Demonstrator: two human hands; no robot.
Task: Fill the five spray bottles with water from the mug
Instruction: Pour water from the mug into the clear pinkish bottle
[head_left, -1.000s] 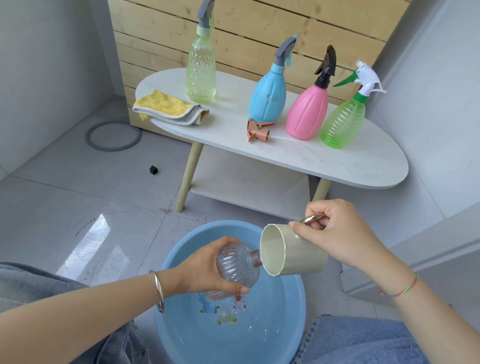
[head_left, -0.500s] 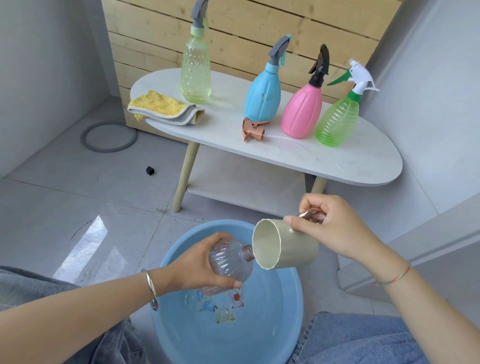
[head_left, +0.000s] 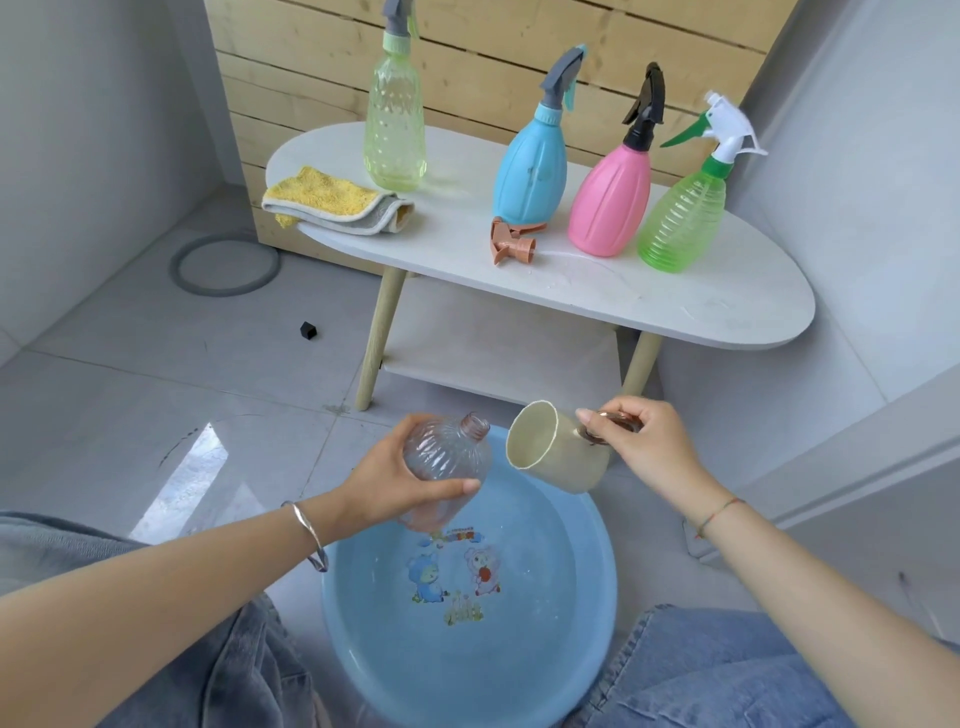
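On the floor before the white surface (head_left: 727, 312) sits a blue basin (head_left: 363, 649). Along the surface's back edge stand a pale green bottle (head_left: 396, 140) near the left end, then a blue bottle (head_left: 530, 171), a pink bottle (head_left: 610, 202) and a bright green bottle (head_left: 680, 223), all capped. A yellow cloth (head_left: 332, 202) lies at the left front edge. Above the basin's far rim the right hand (head_left: 649, 447) grips the tipped cream mug (head_left: 556, 452) by its handle, and the left hand (head_left: 395, 483) grasps the tilted, uncapped clear bottle (head_left: 447, 462), its neck just beside the mug's mouth. An orange spray head (head_left: 511, 244) lies before the blue bottle.
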